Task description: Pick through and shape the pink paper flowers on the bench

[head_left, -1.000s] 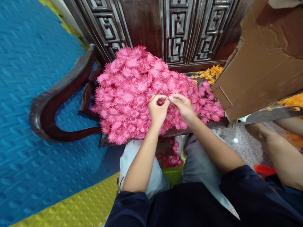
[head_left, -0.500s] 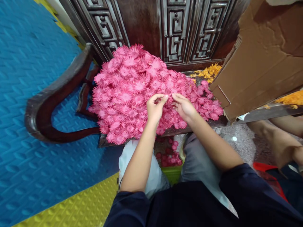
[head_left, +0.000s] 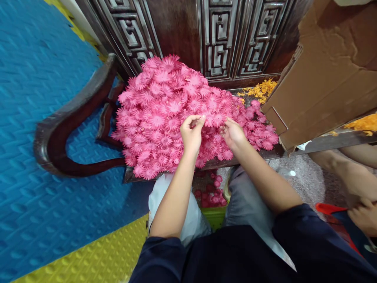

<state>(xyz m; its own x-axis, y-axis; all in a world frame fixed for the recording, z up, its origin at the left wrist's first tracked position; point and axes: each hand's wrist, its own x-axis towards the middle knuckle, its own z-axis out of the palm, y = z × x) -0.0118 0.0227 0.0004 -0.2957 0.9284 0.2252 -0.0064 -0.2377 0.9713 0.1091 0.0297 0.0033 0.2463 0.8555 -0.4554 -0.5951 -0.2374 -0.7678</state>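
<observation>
A large heap of pink artificial flowers (head_left: 165, 106) with thin pointed petals covers the wooden bench seat. Over its front part, my left hand (head_left: 191, 133) pinches thumb and forefinger on the edge of a pink flower (head_left: 209, 119). My right hand (head_left: 234, 133), palm turned inward, has its fingertips closed on the edge of another pink flower (head_left: 218, 119). These two blooms lie side by side between my hands, and their outlines partly blend with the heap behind.
A curved dark armrest (head_left: 50, 149) bounds the left end. At right stands a cardboard box (head_left: 332, 74), with orange pieces (head_left: 260, 90) behind it. Below, a green container (head_left: 214, 217) sits between my knees near more pink flowers (head_left: 216, 196). Another person's hand (head_left: 365, 217) shows far right.
My hands have drawn apart, the right one moving rightward and slightly down. Two pink flowers now show between the fingertips. The other person's hand has come into view.
</observation>
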